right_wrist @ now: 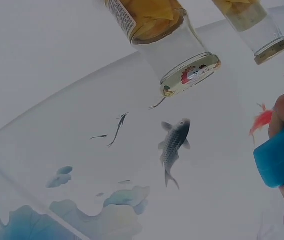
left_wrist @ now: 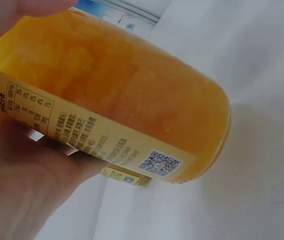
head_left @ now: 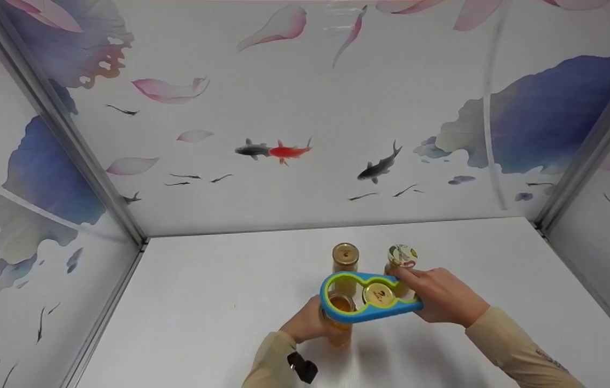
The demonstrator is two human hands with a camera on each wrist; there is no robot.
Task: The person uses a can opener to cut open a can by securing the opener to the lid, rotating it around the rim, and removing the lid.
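Sitting under everything: white table (head_left: 202,312). Right hand (head_left: 442,296) gripping the narrow end of the blue-green opener (head_left: 388,313), above the table. Left hand (head_left: 307,321) wrapped round the orange-fruit jar (head_left: 340,337), mouth uncovered, visible through opener's big ring. Behind: gold-lidded jar (head_left: 345,255); to its right, printed-lid jar (head_left: 403,255). Gold lid (head_left: 379,295) shows in opener's middle opening; can't tell if wedged.

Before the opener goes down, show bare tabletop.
Bare tabletop lies between the left wall and left hand, and between the patterned-lid jar and right wall. Crowded: around the rear gold-lidded jar and blue jar opener.
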